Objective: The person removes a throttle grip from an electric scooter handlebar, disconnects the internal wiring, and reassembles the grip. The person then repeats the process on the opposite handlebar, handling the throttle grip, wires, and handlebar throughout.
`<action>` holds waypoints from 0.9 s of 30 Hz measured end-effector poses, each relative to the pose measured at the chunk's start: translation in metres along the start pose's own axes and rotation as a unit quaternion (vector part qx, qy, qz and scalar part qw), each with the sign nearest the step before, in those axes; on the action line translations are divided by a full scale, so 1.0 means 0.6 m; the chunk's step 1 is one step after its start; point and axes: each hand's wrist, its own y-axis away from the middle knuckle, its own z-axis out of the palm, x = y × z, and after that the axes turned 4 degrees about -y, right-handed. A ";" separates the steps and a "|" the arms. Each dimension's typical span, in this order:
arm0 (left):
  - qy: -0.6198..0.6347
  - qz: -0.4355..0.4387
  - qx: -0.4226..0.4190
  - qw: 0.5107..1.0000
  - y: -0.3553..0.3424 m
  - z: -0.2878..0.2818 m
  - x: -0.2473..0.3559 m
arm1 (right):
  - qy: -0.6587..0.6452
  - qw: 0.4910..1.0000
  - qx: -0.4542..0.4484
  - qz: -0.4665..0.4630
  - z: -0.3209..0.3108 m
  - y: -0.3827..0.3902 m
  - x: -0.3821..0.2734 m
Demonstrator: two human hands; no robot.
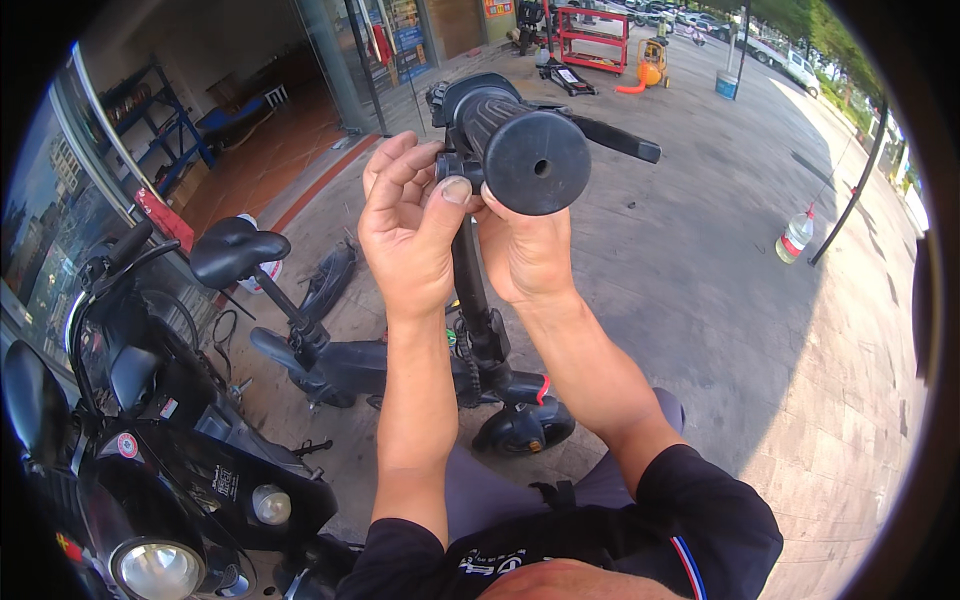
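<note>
A black rubber handlebar grip (540, 185) with a round end and a small centre hole points up toward me. A black brake lever (620, 138) sticks out to its right. My left hand (410, 235) pinches a small black fitting (453, 168) between thumb and fingers, just below the grip on its left side. Under the grip is my right hand (530, 255), its fingers curled in beside the fitting; the grip hides most of them. A dark stem (468, 265) runs down between my wrists to a small folding bike with a black frame (350, 367).
The bike's saddle (240, 252) stands to the left, its small wheel (525, 428) near my legs. A black motor scooter (180, 470) crowds the lower left. Farther off are a red tool cart (593, 40), an orange compressor (653, 65) and a hanging bottle (795, 238).
</note>
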 end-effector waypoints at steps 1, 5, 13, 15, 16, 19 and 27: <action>-0.001 0.005 0.006 1.000 0.000 0.001 0.000 | 0.006 1.000 0.003 -0.002 0.000 0.001 -0.001; 0.063 0.012 0.017 0.998 0.004 0.019 0.005 | -0.001 1.000 -0.001 -0.007 -0.001 0.001 0.000; 0.082 0.001 0.056 0.995 0.003 0.037 0.031 | 0.020 1.000 0.000 -0.007 -0.003 0.000 0.003; 0.080 -0.003 0.062 0.995 0.004 0.040 0.035 | 0.021 1.000 -0.001 -0.007 -0.003 0.000 0.004; 0.081 -0.006 0.065 0.995 0.005 0.040 0.036 | 0.018 1.000 -0.004 -0.005 -0.004 0.000 0.004; 0.080 -0.011 0.066 0.995 0.004 0.042 0.038 | 0.013 1.000 -0.001 -0.005 -0.003 0.000 0.004; 0.066 -0.006 0.064 0.996 -0.004 0.039 0.029 | 0.005 1.000 0.019 -0.009 0.003 0.002 0.004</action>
